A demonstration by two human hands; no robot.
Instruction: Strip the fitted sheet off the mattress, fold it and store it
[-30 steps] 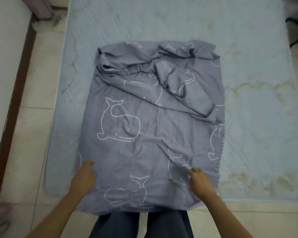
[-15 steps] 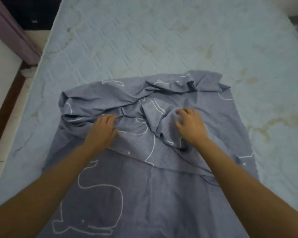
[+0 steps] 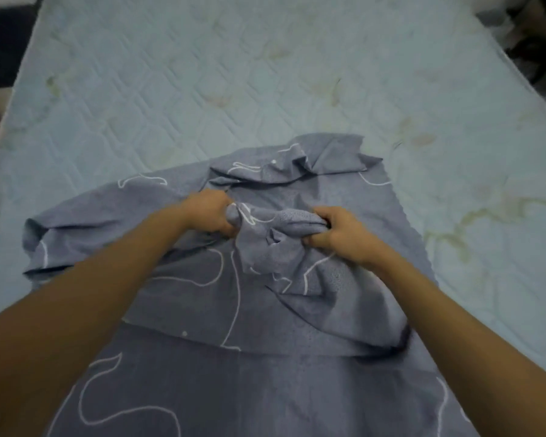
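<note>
The grey-blue fitted sheet [image 3: 202, 367] with white whale outlines lies partly folded on the bare pale-blue quilted mattress [image 3: 234, 74]. Its far end is bunched and creased. My left hand [image 3: 210, 212] grips a gathered fold of the sheet near the middle of that bunched part. My right hand [image 3: 334, 231] grips the same raised fold a little to the right. Between the two hands the cloth is lifted off the layer below. Both forearms reach in from the bottom of the view.
The mattress carries yellowish stains, mostly at the right [image 3: 473, 216]. Its left edge [image 3: 0, 127] borders a dark floor area and a purple-brown piece at the far left. Dark clutter [image 3: 536, 42] sits beyond the top right corner.
The view has leaned in over the mattress. Both hands went from the sheet's near edge to its bunched far part, and their fingers have closed round a fold and lifted it.
</note>
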